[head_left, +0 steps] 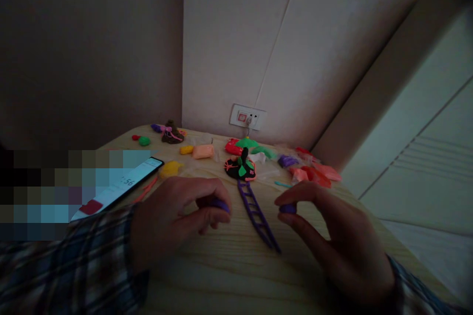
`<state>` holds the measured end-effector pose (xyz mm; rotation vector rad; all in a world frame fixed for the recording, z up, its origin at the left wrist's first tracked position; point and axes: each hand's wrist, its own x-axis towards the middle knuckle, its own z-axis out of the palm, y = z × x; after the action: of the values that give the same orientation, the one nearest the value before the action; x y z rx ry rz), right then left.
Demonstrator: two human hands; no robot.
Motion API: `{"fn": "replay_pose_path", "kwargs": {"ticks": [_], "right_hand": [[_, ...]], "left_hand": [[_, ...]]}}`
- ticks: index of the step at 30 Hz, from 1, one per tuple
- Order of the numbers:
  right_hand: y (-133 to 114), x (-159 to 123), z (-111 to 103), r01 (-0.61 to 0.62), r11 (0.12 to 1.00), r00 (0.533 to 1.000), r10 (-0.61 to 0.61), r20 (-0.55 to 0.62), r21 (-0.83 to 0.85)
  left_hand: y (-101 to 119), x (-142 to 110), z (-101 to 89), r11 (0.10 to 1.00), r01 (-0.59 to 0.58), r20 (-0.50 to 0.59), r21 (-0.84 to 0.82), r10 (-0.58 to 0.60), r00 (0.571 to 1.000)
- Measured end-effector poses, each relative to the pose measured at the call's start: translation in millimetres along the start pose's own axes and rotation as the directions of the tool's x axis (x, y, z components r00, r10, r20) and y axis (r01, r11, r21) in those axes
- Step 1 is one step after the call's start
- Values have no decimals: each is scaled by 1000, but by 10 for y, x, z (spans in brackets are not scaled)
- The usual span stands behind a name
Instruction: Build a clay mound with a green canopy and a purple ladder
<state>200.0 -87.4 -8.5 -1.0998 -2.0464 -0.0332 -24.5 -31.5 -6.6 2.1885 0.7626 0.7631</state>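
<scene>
My left hand (181,219) is closed on a piece of purple modelling clay (220,204), pinched between thumb and fingers. Between the thumb and index finger of my right hand (328,238) sits a second, small lump of purple clay (287,208). A purple clay ladder (254,212) lies on the table between both hands, its far end meeting a black clay piece (236,171). That piece carries green leaves, a dark upright stem and pink trim. Both hands hover just above the wood, apart from the ladder.
A phone (129,187) with its screen lit lies at the left. Brown clay model (172,134), yellow clay (170,169), a peach packet (203,151), purple clay packet (288,160) and red wrappers (314,175) spread along the back. A wall socket (247,116) holds a plug.
</scene>
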Motion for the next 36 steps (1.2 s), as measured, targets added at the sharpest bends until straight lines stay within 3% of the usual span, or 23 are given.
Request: {"fn": "replay_pose_path", "kwargs": {"ticks": [8,17,22,30,36], "right_hand": [[86,56,-74,-21,998,1000,22,-8,52],[131,43,-33,-86,989,996,89,-16,122],[166,43,31,-118,963,992,105,62,244],[189,84,29,-188,936,982,175,68,297],[329,103,133,-189,902,981,193,31,388]], "left_hand": [[26,-10,54,991,-59,-173,119,79,982],[90,-54,85,966,44,-202,255,8,979],[74,-45,77,972,67,-161,226,-31,987],[-16,-20,31,975,111,-95,194,-94,991],[-80,43,19,987,148,7,-56,-148,989]]}}
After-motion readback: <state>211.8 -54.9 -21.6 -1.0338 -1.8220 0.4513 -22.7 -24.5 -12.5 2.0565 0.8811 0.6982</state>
